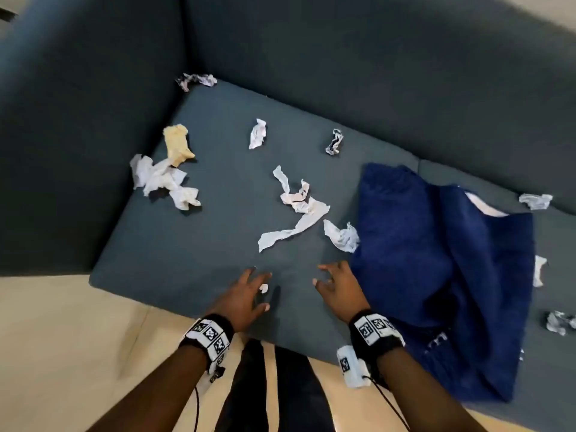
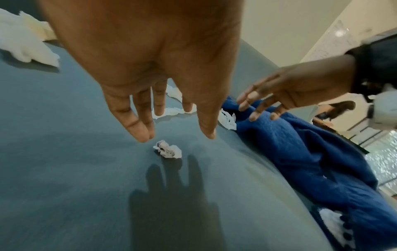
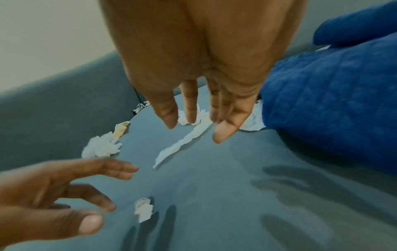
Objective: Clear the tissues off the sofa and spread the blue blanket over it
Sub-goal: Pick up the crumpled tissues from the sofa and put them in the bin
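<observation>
Task barely begun. Your left hand (image 1: 246, 294) and right hand (image 1: 338, 283): fingers spread, holding nothing, above sofa (image 1: 199, 244) seat. Small tissue (image 2: 168, 149) under left fingertips. Other tissues (image 1: 296, 204) remain scattered. Blue blanket (image 1: 436, 260) bunched at right, unspread.

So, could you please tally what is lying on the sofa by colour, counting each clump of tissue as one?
White or printed tissue clumps: 10
Yellowish tissue clump: 1
Blue blanket: 1
Total: 12
The pale patch at the blanket's far edge is left out; I cannot tell what it is.
</observation>
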